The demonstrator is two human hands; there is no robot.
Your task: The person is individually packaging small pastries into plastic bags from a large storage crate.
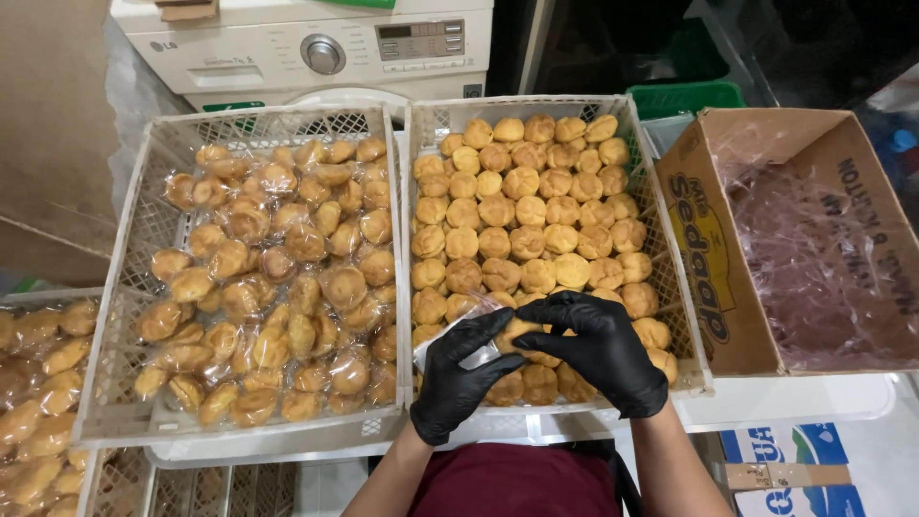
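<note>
pastry goes squarely into the clear wrapper: left hand pinches the wrapper's mouth wide while right hand grips the pastry, best pushed gently.

Two hands in black gloves, a left hand and a right hand, meet over one pastry and one clear plastic wrapper. Two white lattice crates sit side by side: the left crate holds several dozen wrapped pastries, too many to count exactly; the right crate holds roughly sixty bare ones. Part of a third crate of wrapped pastries shows at the left edge. One open cardboard box stands at right. One white appliance stands behind.
</note>
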